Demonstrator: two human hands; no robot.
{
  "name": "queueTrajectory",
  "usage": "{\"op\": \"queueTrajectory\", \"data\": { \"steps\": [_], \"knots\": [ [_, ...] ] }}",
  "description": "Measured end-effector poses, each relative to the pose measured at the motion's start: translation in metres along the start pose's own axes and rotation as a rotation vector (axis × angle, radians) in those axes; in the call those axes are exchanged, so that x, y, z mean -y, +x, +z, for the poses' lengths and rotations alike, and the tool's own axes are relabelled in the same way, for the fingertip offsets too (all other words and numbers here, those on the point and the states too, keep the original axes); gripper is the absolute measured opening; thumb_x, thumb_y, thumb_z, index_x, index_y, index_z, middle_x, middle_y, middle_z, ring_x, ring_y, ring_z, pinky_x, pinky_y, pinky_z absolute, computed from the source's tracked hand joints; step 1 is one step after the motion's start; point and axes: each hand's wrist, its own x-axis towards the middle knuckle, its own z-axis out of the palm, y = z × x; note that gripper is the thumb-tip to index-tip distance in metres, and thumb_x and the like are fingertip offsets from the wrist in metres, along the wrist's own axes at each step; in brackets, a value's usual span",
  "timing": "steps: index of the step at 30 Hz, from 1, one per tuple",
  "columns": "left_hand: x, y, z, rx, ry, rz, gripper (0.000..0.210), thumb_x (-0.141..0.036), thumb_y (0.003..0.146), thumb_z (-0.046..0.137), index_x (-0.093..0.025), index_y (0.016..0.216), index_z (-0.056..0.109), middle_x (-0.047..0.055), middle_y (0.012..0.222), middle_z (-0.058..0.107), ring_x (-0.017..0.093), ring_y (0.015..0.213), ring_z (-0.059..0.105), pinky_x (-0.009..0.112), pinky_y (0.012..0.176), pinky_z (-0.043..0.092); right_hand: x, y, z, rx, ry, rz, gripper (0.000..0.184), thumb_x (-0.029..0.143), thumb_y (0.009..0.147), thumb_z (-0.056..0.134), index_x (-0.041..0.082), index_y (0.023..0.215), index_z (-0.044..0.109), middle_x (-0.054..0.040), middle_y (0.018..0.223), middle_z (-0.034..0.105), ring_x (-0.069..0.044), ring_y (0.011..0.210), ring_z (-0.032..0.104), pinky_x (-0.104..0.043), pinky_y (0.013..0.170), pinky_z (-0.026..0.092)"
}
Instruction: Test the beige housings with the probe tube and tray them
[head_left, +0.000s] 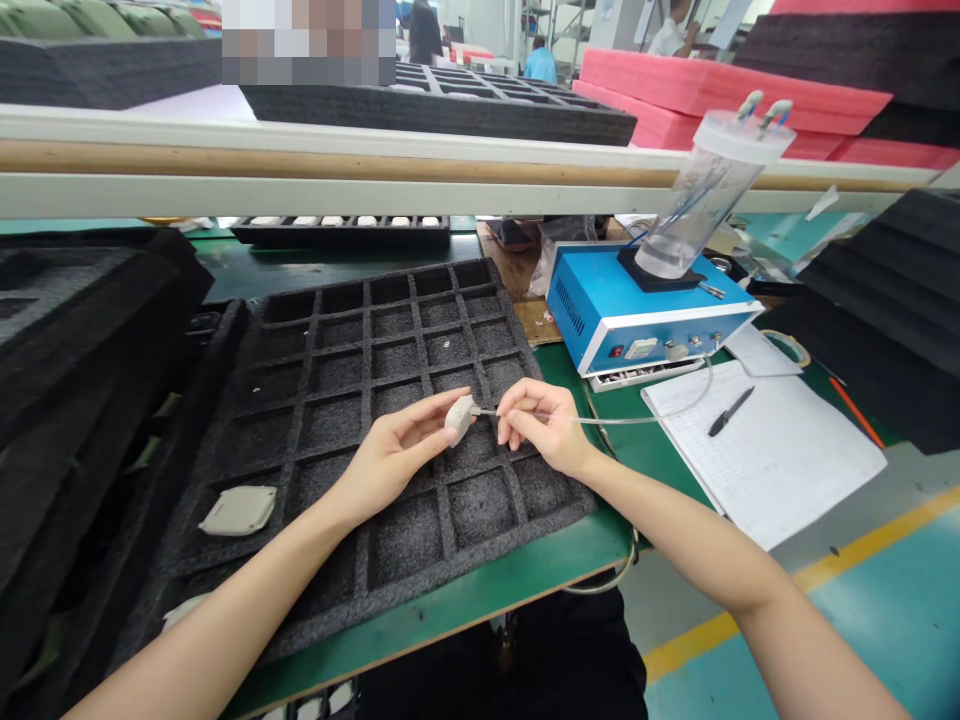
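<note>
"Where was the pale piece (459,420)?"

"Up in the left hand (401,440), above the black foam tray (405,535). Take the piece as the centre of the dial: the right hand (546,425) sat at three o'clock, the blue box (645,310) toward two."

"And the fingers?"

"The left ones pinched the piece, thumb on the near side. The right ones were curled around the clear tube (630,421), close behind its slim tip (486,412), which pointed at nine o'clock and met the piece's edge. Whether it went inside, I couldn't tell."

"How did you judge the handling?"

"Light and stiff, probably hard plastic, and perhaps a bit slippery on its smooth faces. The rim seemed the best hold, keeping the three o'clock side clear. The tube looked soft and bendy, so it was better gripped right behind the tip. That tip seemed the fragile part, easily bent by a sideways push."

"Anything similar nearby?"

"A flat pale part (238,511) lay in the tray, toward eight o'clock."
</note>
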Motion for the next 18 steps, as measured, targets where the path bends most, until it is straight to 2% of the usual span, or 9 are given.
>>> {"op": "queueTrajectory", "data": {
  "steps": [10, 18],
  "knots": [
    [0.004, -0.0001, -0.0016, 0.003, -0.009, 0.035, 0.047, -0.033, 0.079, 0.073, -0.019, 0.122, 0.065, 0.006, 0.127, 0.065, 0.022, 0.117, 0.063, 0.03, 0.105, 0.046, -0.0009, -0.0006, -0.0005, 0.002, -0.006, 0.002, 0.004, 0.019, 0.071, 0.058, 0.016, 0.072, 0.058, 0.0017, 0.054, 0.063, -0.007, 0.041, 0.052, -0.019, 0.044, 0.042],
    [0.0057, 0.0005, -0.0021, 0.011, -0.029, 0.043, 0.046, -0.032, 0.079, 0.073, -0.02, 0.123, 0.065, 0.005, 0.125, 0.067, 0.02, 0.115, 0.063, 0.029, 0.104, 0.047, -0.0007, 0.0002, -0.0006, -0.001, 0.004, -0.004, 0.004, 0.017, 0.07, 0.057, 0.015, 0.073, 0.059, 0.0013, 0.055, 0.064, -0.007, 0.041, 0.051, -0.019, 0.044, 0.042]
  ]
}}
